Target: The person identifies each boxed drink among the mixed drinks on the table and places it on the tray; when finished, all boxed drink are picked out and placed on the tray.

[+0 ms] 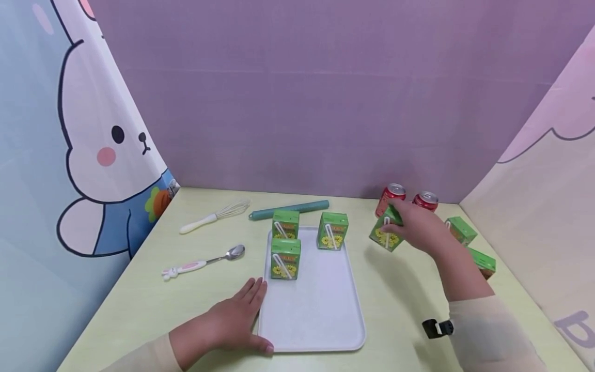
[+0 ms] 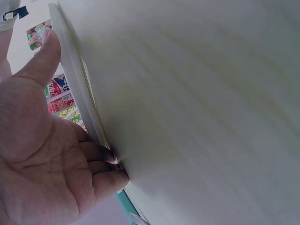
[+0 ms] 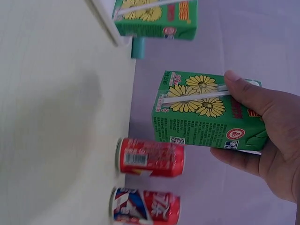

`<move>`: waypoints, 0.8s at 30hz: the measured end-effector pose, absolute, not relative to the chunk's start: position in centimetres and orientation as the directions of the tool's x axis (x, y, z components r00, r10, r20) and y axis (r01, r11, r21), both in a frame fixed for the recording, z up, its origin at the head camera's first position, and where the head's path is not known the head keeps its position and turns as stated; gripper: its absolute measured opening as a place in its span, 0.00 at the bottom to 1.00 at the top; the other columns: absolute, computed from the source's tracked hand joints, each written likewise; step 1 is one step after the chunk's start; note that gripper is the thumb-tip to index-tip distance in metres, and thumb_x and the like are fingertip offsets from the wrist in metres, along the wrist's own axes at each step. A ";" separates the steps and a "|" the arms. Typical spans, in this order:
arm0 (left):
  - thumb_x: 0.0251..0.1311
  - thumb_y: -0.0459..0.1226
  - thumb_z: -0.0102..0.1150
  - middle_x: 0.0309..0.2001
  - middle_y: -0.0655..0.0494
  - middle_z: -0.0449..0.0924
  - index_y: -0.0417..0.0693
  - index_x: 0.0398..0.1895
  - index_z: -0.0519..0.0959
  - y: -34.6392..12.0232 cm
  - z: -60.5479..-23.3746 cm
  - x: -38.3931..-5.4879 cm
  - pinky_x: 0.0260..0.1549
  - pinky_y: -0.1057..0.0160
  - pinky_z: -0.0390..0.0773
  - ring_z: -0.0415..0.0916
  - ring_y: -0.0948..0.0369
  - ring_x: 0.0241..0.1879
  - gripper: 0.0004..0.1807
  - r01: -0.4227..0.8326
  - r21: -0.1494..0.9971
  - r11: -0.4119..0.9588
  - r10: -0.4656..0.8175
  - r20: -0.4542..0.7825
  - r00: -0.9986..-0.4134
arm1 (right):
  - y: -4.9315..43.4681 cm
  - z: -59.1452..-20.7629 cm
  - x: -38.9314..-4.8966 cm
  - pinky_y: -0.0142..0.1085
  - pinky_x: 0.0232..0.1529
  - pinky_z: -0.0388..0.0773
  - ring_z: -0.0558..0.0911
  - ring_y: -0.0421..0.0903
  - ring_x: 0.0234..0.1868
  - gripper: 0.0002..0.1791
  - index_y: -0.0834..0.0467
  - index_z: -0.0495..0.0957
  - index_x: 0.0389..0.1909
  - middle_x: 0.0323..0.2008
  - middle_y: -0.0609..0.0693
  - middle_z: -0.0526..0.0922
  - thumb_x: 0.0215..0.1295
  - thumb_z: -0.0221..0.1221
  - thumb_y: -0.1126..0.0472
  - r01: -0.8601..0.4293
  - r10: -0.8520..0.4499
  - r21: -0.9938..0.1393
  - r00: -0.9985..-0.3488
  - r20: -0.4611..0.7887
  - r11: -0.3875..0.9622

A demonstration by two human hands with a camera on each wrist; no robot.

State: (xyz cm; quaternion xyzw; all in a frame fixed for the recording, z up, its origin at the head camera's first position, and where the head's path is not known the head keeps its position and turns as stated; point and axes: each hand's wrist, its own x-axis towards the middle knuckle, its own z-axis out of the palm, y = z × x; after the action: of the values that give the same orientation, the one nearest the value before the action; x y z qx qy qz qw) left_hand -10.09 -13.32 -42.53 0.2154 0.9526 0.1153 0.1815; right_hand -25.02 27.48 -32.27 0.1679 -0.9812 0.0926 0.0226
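Green daisy-printed carton (image 3: 201,112), tilted, aloft; two like cartons (image 1: 285,261) upright on white tray (image 1: 321,310); third (image 1: 285,217), half hidden, seemingly likewise

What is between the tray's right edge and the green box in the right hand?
In the head view, only bare table shows between the tray and that box, which the right hand holds raised.

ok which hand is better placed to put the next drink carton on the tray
Probably the right hand: it grips a raised green flower-print drink carton right of the white tray. The left hand touches the tray's left edge, holding no carton.
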 end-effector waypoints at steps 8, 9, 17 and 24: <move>0.38 0.78 0.57 0.78 0.40 0.43 0.39 0.78 0.46 -13.3 -42.4 -10.0 0.63 0.41 0.68 0.41 0.43 0.77 0.73 0.362 0.305 0.881 0.450 -0.299 -0.842 | 23.3 -32.3 -23.4 0.46 0.43 0.79 0.78 0.46 0.42 0.39 0.53 0.69 0.67 0.47 0.50 0.81 0.57 0.70 0.46 -0.453 -0.445 -0.161 -0.891 0.084 0.877; 0.38 0.78 0.57 0.78 0.40 0.43 0.39 0.78 0.46 -13.3 -42.4 -10.0 0.63 0.41 0.68 0.41 0.43 0.77 0.73 0.362 0.304 0.881 0.449 -0.299 -0.842 | 22.8 -32.4 -23.2 0.46 0.43 0.79 0.78 0.45 0.41 0.38 0.53 0.69 0.67 0.47 0.49 0.81 0.57 0.70 0.46 -0.472 -0.465 -0.155 -0.881 0.082 0.868; 0.38 0.77 0.57 0.78 0.40 0.43 0.39 0.78 0.46 -13.3 -42.4 -10.1 0.63 0.41 0.68 0.41 0.43 0.77 0.72 0.359 0.303 0.883 0.447 -0.306 -0.840 | 19.4 -34.0 -22.1 0.45 0.48 0.81 0.80 0.44 0.48 0.36 0.52 0.69 0.67 0.53 0.49 0.81 0.59 0.68 0.48 -0.577 -0.579 -0.146 -0.815 0.036 0.803; 0.38 0.77 0.57 0.78 0.40 0.43 0.39 0.78 0.46 -13.3 -42.4 -10.2 0.64 0.42 0.67 0.40 0.43 0.77 0.72 0.361 0.301 0.883 0.448 -0.309 -0.839 | 17.0 -35.9 -22.0 0.45 0.55 0.79 0.79 0.45 0.54 0.35 0.50 0.69 0.67 0.56 0.48 0.79 0.58 0.68 0.48 -0.615 -0.624 -0.159 -0.781 -0.007 0.772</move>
State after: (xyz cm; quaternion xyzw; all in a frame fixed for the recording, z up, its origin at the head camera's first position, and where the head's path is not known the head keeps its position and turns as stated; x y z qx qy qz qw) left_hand -10.15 -13.32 -42.41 0.2124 0.9518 0.1160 0.1883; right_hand -21.98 16.97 -35.87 0.3294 -0.9408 0.0739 -0.0295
